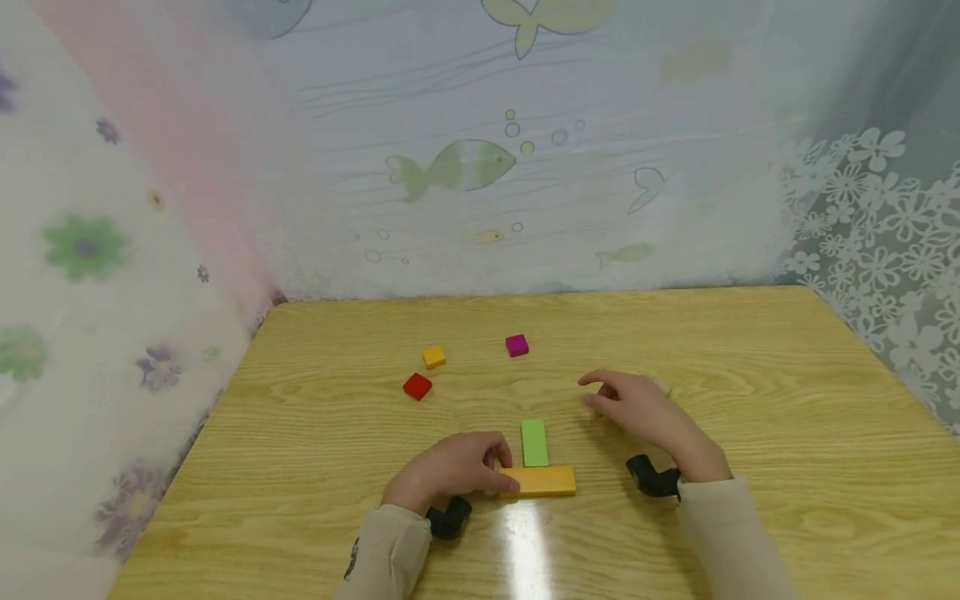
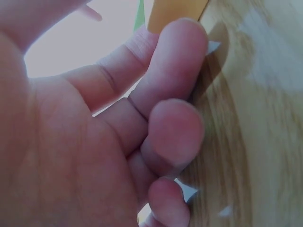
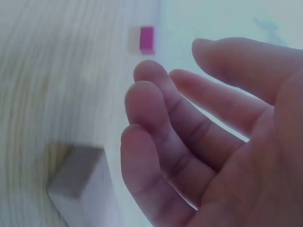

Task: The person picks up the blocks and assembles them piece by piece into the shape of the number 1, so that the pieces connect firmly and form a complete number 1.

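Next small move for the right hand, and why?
Probably ease the right hand toward the small purple square block: the hand holds nothing and that block lies loose, beyond its fingertips. The left hand grips the left end of the long yellow rectangular block, so it could steady that meanwhile.

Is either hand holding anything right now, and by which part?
The left hand pinches the long yellow block by its left end; the right hand holds nothing.
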`<state>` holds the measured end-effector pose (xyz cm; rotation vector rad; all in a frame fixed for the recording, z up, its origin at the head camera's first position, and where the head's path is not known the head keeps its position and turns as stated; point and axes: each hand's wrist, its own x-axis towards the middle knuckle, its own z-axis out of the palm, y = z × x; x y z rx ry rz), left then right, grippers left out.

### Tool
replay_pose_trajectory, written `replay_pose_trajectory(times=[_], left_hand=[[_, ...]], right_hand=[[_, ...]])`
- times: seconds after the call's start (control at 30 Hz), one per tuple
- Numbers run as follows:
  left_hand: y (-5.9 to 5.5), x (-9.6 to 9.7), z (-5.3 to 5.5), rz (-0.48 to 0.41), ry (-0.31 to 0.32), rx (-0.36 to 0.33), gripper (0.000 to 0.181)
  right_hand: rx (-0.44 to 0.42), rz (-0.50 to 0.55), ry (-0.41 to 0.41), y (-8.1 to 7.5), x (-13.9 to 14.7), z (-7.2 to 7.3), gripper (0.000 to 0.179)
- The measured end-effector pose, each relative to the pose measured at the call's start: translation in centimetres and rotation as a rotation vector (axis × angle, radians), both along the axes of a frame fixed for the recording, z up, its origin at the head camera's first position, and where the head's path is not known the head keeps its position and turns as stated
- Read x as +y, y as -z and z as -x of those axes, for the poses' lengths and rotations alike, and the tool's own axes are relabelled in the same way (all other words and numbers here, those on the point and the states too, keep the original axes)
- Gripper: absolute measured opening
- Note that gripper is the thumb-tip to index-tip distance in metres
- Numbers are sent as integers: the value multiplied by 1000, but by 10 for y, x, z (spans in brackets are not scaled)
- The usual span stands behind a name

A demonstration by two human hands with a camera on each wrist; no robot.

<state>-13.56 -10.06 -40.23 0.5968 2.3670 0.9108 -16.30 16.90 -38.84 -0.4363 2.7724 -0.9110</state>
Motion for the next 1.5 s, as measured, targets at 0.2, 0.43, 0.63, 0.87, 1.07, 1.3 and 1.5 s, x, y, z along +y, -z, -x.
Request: replay_pose_trajectory(times=[0.2,0.43,0.63,0.87,1.07,1.3,1.5], left_hand=[[2,0,0,1,3,7,24],[2,0,0,-6,3,7,24],[1,-2,-1,-17,-3,0,24],[2,-1,1,-25,-5,-10,23],[2,0,0,-19,-11,-8,24],[1,-1,0,-20,-11,-6,23],[1,-1,0,-20,-12,-4,23]], right_hand=[[-35,30,47,0,16,-1,38],[-23,59,91,-2,33,0,41],[-47,88,132,-4,45,1,47],[-62,54,184,-4,58,2,53],[-143,39,233,-1,67,4,65],[-206,35,253,1,73,4,74],[-250,67,271,5,74,3,78]])
